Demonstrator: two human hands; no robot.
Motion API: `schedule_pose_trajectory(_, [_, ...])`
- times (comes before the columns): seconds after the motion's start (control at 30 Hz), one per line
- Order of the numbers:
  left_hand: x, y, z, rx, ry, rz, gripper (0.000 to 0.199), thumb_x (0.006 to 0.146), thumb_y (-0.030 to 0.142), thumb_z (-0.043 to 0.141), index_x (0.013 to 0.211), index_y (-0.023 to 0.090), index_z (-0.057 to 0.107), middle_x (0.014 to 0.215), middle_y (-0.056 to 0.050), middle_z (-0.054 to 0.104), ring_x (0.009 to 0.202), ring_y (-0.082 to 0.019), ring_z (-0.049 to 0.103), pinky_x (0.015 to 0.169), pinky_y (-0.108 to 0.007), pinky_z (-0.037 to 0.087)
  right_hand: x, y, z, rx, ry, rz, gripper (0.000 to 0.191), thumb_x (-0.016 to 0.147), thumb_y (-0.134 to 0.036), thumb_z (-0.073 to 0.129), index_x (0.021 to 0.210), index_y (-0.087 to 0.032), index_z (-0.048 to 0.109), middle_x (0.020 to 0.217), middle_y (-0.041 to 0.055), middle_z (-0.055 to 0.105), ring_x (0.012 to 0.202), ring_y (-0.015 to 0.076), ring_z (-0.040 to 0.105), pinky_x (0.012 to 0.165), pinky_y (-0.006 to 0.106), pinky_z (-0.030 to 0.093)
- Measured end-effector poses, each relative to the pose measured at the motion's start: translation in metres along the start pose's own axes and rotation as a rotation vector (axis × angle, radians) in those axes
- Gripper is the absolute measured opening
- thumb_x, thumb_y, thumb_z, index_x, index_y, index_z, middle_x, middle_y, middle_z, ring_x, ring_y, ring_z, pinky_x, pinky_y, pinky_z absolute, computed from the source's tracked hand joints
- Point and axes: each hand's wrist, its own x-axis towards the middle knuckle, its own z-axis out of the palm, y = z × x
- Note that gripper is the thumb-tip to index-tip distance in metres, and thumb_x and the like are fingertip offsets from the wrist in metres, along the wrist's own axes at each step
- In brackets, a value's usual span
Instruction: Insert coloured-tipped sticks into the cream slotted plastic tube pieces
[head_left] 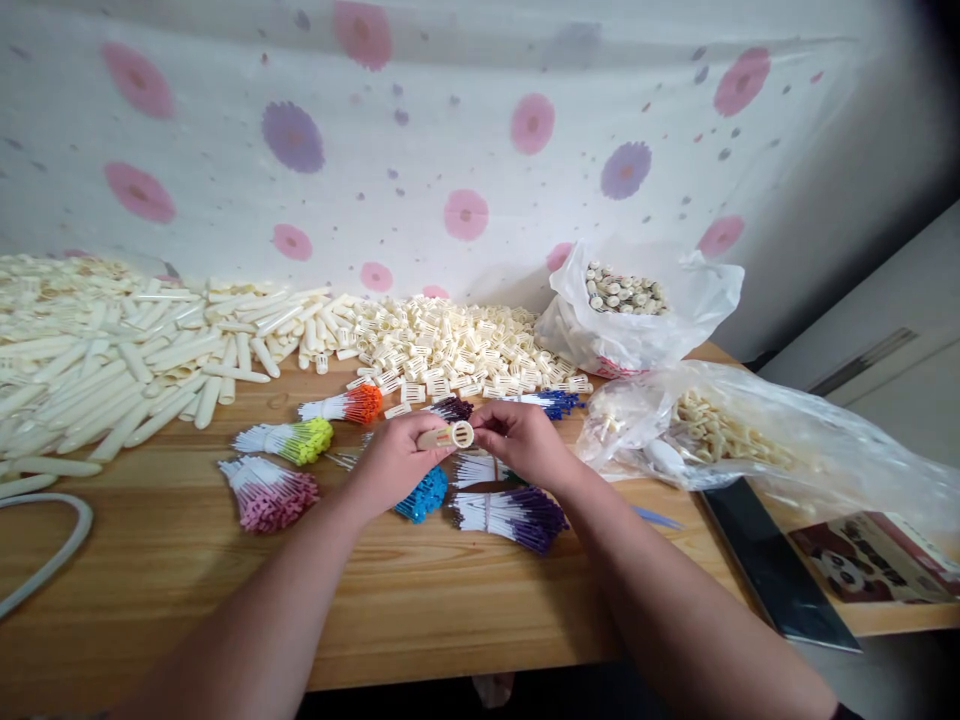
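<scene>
My left hand (391, 460) grips a cream plastic tube (447, 436) with slots in its side and a round open end facing right. Close to that end, my right hand (521, 440) has thumb and fingers pinched together; whatever is between them is too small to make out. Below the hands lie bundles of thin white-stemmed sticks, with a light blue bundle (421, 494) and a purple bundle (517, 517) nearest. Orange (352, 403), yellow-green (289, 441) and pink (270, 494) bundles are left of my left hand. A dark blue bundle (551, 403) lies behind my right hand.
Long cream tubes (135, 370) are heaped at the left, short slotted cream pieces (457, 345) at the back. A white bag (585, 330) of small parts and a clear bag (810, 420) sit right, near a black flat object (772, 560), a panda-printed packet (862, 560) and blue tweezers-like object (657, 517).
</scene>
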Motion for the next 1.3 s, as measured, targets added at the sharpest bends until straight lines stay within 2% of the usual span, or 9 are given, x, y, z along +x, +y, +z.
schedule_pose_trajectory(0.13, [-0.002,0.006,0.002,-0.137,-0.047,-0.081,0.021,0.077,0.037,0.057,0.072,0.017,0.062,0.060,0.002,0.053,0.057,-0.013,0.048,0.054,-0.024,0.039,-0.001,0.001,-0.002,0.474,-0.082,0.121,0.022,0.076,-0.036,0.066,0.086,-0.016,0.066,0.075,0.0008,0.066,0.067,0.0109,0.061,0.069,0.027,0.050])
schedule_pose_trajectory(0.27, [-0.003,0.009,0.002,-0.249,-0.096,-0.069,0.020,0.077,0.036,0.058,0.073,0.016,0.062,0.062,0.001,0.055,0.059,-0.013,0.050,0.055,-0.024,0.041,-0.001,0.003,0.001,0.604,-0.074,0.111,0.030,0.072,-0.043,0.070,0.086,-0.017,0.065,0.074,0.0008,0.067,0.066,0.0109,0.062,0.067,0.028,0.052])
schedule_pose_trajectory(0.37, [-0.004,0.009,0.001,-0.280,-0.116,-0.010,0.020,0.079,0.035,0.058,0.072,0.017,0.062,0.062,0.001,0.056,0.058,-0.013,0.051,0.055,-0.025,0.043,-0.001,-0.002,0.001,0.483,-0.066,-0.034,0.023,0.078,-0.040,0.066,0.080,-0.017,0.062,0.069,-0.0005,0.064,0.062,0.0100,0.058,0.061,0.025,0.050])
schedule_pose_trajectory(0.47, [-0.002,0.009,0.000,-0.185,-0.066,0.157,0.017,0.080,0.032,0.058,0.073,0.018,0.064,0.071,-0.002,0.062,0.068,-0.015,0.057,0.065,-0.027,0.046,-0.005,-0.019,-0.006,0.127,-0.012,-0.283,0.013,0.085,-0.028,0.058,0.078,-0.017,0.060,0.073,0.0016,0.061,0.068,0.0118,0.057,0.064,0.027,0.049])
schedule_pose_trajectory(0.57, [-0.001,0.009,-0.002,-0.055,0.120,0.300,0.014,0.080,0.029,0.060,0.073,0.018,0.066,0.077,-0.004,0.064,0.075,-0.017,0.059,0.071,-0.030,0.046,-0.021,-0.045,-0.016,-0.142,0.152,-0.532,0.008,0.086,-0.014,0.053,0.085,-0.019,0.059,0.080,0.0044,0.063,0.077,0.0149,0.060,0.071,0.031,0.050])
schedule_pose_trajectory(0.67, [-0.001,0.010,-0.002,-0.017,0.208,0.309,0.016,0.080,0.029,0.060,0.070,0.018,0.065,0.067,-0.002,0.061,0.064,-0.015,0.056,0.062,-0.028,0.044,-0.047,-0.071,-0.024,-0.133,0.412,-0.702,0.024,0.081,-0.007,0.052,0.099,-0.022,0.058,0.084,0.0057,0.065,0.083,0.0183,0.063,0.072,0.035,0.053])
schedule_pose_trajectory(0.73, [-0.001,0.010,-0.001,-0.021,0.198,0.307,0.016,0.080,0.027,0.060,0.067,0.018,0.063,0.065,-0.001,0.059,0.062,-0.014,0.054,0.060,-0.028,0.043,-0.063,-0.082,-0.027,-0.143,0.414,-0.711,0.030,0.081,-0.007,0.052,0.106,-0.024,0.057,0.086,0.0060,0.066,0.085,0.0197,0.063,0.075,0.037,0.055])
schedule_pose_trajectory(0.9, [-0.002,0.012,0.002,-0.056,0.117,0.277,0.017,0.083,0.026,0.058,0.069,0.017,0.064,0.067,0.000,0.059,0.065,-0.014,0.055,0.065,-0.027,0.043,-0.074,-0.092,-0.024,-0.281,0.210,-0.649,0.024,0.081,-0.007,0.054,0.099,-0.024,0.056,0.088,0.0058,0.069,0.087,0.0178,0.065,0.078,0.034,0.056])
schedule_pose_trajectory(1.3, [0.000,0.007,0.006,-0.108,0.082,0.321,0.012,0.079,0.020,0.061,0.067,0.018,0.063,0.067,-0.001,0.059,0.063,-0.014,0.055,0.059,-0.027,0.043,-0.046,-0.076,-0.002,-0.392,0.373,-0.799,0.018,0.080,-0.005,0.051,0.096,-0.014,0.054,0.080,0.0090,0.066,0.082,0.0158,0.065,0.068,0.030,0.056])
